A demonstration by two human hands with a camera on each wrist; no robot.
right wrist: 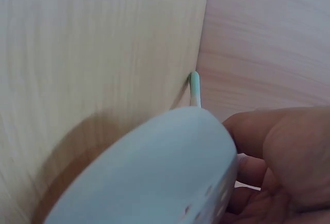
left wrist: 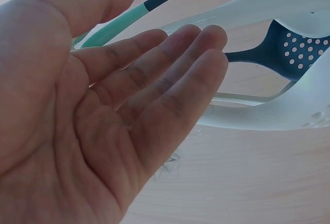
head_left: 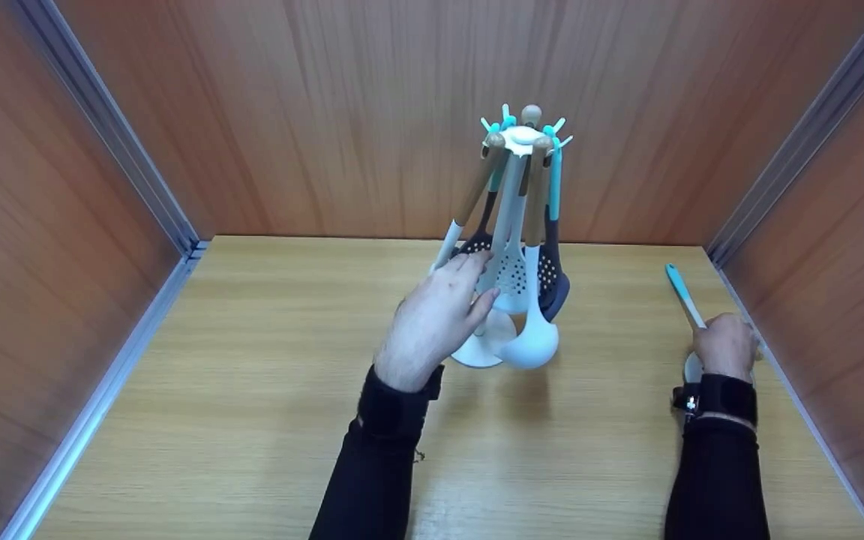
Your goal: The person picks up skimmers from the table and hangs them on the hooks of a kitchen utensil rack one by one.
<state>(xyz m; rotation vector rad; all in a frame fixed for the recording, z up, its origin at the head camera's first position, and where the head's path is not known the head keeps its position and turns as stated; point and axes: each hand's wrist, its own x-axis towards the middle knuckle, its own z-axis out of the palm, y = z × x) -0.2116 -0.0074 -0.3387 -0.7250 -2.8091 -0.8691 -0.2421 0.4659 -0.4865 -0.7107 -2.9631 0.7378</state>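
A utensil stand with turquoise hooks and a white round base stands right of centre in the head view. From it hang a white ladle, a white slotted turner, dark slotted utensils and others with wooden or turquoise handles. My left hand is at the stand's left side, fingers extended and overlapping the hanging utensils; the left wrist view shows its palm bare. By the right wall, my right hand holds a white slotted spoon by its head, the turquoise-tipped handle pointing away.
Wood-patterned panels enclose the light wooden tabletop on three sides: a back panel, a left panel and a right panel. Grey metal strips run along the corners and side edges.
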